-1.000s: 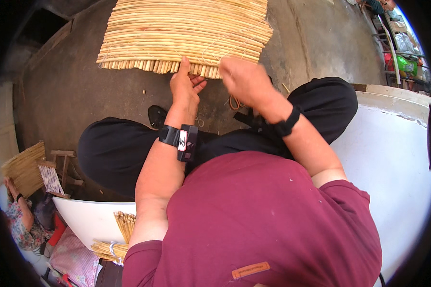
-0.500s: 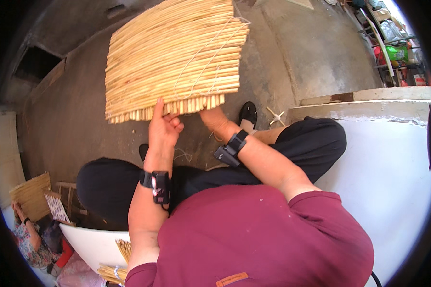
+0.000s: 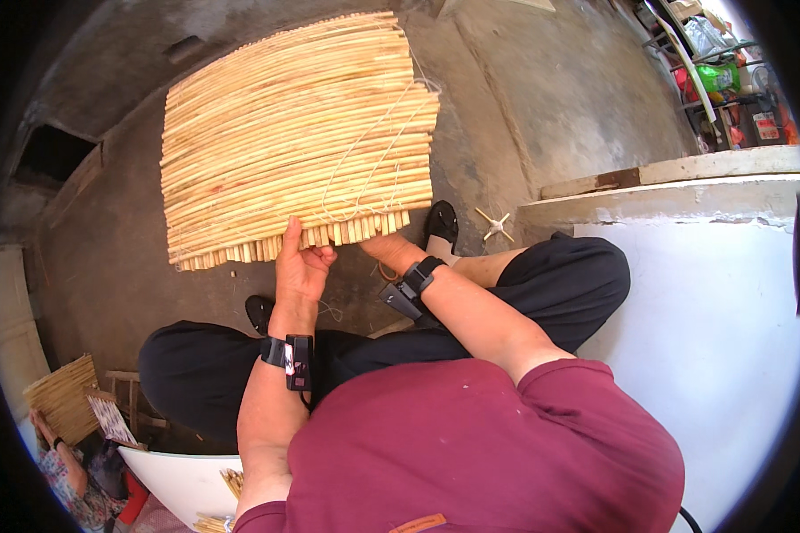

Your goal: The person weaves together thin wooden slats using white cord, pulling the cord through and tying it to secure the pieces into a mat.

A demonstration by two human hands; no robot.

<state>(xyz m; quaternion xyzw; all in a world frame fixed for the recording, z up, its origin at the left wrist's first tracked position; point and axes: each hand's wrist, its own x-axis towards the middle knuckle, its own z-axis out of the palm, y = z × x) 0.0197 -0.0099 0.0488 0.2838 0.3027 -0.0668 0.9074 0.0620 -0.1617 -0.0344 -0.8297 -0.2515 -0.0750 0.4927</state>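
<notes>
A mat of pale yellow reed stalks (image 3: pixel 284 133), laid side by side and bound with thread, spans the space in front of me. My left hand (image 3: pixel 302 266) grips its near edge, one digit lying on top and the other fingers curled in below the stalk ends. At the right part of that edge, my right hand (image 3: pixel 388 250) reaches underneath, so the mat hides its fingers. Loose white thread (image 3: pixel 378 151) loops across the mat's right side. Small black devices are strapped to both my wrists.
A cross-shaped bundle of short sticks (image 3: pixel 495 225) lies on the concrete floor beside my shoe. To my right is a white surface (image 3: pixel 684 329); cluttered shelves (image 3: pixel 729 80) stand far right. At lower left, another person's arm (image 3: pixel 69 462) is near a second mat (image 3: pixel 62 400).
The mat and both my hands appear lower and slightly further left in the picture, as does the whole surrounding scene. My left hand keeps its hold on the near edge.
</notes>
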